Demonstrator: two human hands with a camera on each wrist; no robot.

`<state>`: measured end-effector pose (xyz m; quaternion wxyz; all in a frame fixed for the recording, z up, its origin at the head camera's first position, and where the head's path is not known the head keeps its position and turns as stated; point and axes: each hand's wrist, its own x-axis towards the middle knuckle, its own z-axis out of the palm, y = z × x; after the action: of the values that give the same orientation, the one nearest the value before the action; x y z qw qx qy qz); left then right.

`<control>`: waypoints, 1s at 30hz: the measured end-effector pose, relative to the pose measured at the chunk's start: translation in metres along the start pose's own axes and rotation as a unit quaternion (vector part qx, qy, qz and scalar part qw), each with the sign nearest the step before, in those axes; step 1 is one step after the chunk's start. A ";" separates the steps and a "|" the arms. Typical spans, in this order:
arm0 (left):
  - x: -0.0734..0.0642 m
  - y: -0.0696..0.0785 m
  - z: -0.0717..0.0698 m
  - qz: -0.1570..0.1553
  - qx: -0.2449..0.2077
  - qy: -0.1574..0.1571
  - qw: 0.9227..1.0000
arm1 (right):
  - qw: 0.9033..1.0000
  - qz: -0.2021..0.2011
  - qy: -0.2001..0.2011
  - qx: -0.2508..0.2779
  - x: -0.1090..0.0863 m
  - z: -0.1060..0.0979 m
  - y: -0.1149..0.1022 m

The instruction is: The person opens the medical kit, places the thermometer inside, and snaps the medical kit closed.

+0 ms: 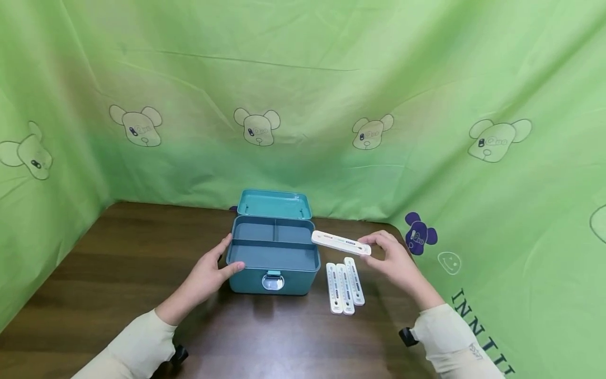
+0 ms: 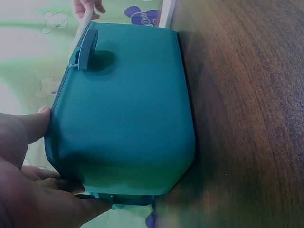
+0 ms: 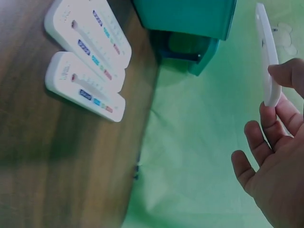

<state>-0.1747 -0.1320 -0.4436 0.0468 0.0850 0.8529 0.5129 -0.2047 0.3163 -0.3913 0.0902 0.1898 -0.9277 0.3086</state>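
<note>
A teal storage box (image 1: 246, 283) stands on the table with its lid (image 1: 274, 205) tipped back; one long front compartment and two smaller rear ones show inside. My left hand (image 1: 206, 275) grips the box at its left end, thumb over the rim and fingers along the outer side. Between thumb and fingertips, my right hand (image 1: 393, 259) pinches a white thermometer (image 1: 337, 242) by one end. Its far end reaches the box's right rim, above the table; whether they touch I cannot tell. Three more white thermometers (image 3: 85, 86) lie side by side on the table, right of the box.
The brown wooden table (image 1: 142, 263) ends at a green cloth (image 1: 303, 158) printed with bear heads, which hangs behind and at both sides. A clear latch (image 1: 273, 282) sticks out from the box's front.
</note>
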 end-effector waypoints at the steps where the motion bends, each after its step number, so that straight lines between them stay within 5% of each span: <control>1: 0.000 0.000 -0.001 -0.001 0.001 0.000 1.000 | 1.000 -0.006 -0.008 -0.001 0.003 0.000 -0.002; 8: -0.001 0.001 -0.004 0.005 0.015 -0.003 1.000 | 0.996 -0.064 -0.049 -0.033 0.018 -0.004 -0.016; 14: -0.001 0.003 -0.004 0.004 0.016 -0.005 1.000 | 0.991 -0.075 -0.101 -0.037 0.028 -0.007 -0.029; 23: 0.000 -0.001 -0.004 -0.002 0.015 -0.002 1.000 | 0.979 -0.142 -0.137 -0.048 0.043 0.011 -0.039; 30: 0.001 -0.001 -0.004 0.003 0.015 -0.001 1.000 | 0.974 -0.146 -0.162 -0.058 0.047 0.016 -0.046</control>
<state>-0.1762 -0.1355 -0.4425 0.0449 0.0884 0.8602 0.5002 -0.2292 0.2588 -0.3659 -0.0063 0.3654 -0.9084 0.2029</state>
